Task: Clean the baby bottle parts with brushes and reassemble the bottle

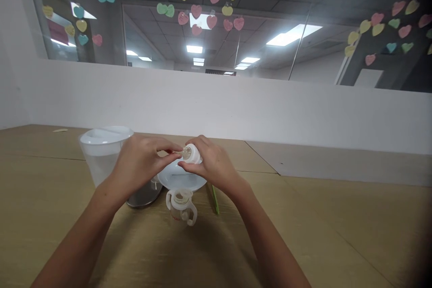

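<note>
Two forearms (pixel 81 234) reach over one table (pixel 337 225): the left hand (pixel 143 158) has its grip pinched on one clear teat (pixel 186 152) — the right hand (pixel 214 162) wraps one white collar (pixel 195 155) — above one bowl (pixel 182 182). One two-handled bottle (pixel 181 207) stands nearer, one pitcher (pixel 101 157) left.

Bowl (pixel 182 183) blocks behind handled baby bottle (pixel 181 210); metal tray (pixel 143 198) left, green stick (pixel 215 200) right. Tabletop (pixel 184 256) in front passable.

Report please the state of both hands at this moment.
Left hand: closed, pinching the teat.
Right hand: closed, holding the white cap.
</note>
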The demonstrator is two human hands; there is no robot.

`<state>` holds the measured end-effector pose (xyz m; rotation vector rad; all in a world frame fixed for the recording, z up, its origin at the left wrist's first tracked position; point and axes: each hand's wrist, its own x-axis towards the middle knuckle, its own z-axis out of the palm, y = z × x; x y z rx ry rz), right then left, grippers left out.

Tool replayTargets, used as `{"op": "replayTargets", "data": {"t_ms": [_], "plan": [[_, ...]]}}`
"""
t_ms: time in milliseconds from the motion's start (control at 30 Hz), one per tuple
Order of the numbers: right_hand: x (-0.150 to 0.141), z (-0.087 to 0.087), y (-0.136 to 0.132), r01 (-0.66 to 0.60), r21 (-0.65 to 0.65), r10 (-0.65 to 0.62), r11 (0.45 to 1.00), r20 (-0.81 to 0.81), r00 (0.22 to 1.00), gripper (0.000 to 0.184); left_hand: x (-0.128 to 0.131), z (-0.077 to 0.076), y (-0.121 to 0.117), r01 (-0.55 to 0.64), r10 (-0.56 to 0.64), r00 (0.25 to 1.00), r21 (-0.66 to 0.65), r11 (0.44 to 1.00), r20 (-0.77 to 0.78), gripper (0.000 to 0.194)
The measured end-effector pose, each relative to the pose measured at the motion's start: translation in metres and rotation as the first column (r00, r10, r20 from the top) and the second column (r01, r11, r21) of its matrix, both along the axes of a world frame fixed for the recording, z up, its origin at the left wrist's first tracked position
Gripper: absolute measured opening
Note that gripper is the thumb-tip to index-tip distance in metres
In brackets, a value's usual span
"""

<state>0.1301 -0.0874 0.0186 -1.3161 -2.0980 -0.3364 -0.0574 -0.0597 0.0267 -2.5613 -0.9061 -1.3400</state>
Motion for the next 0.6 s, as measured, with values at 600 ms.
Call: {"op": "replayTargets", "data": {"t_ms": [600], "plan": [[0.009,-0.005,0.006,-0.061,-0.373,0.108,0.926,0.108,0.988,0.03,0.003,0.0,0.017,-0.06,-0.143,0.92,-0.491,0.869,-0.366,0.02]]}}
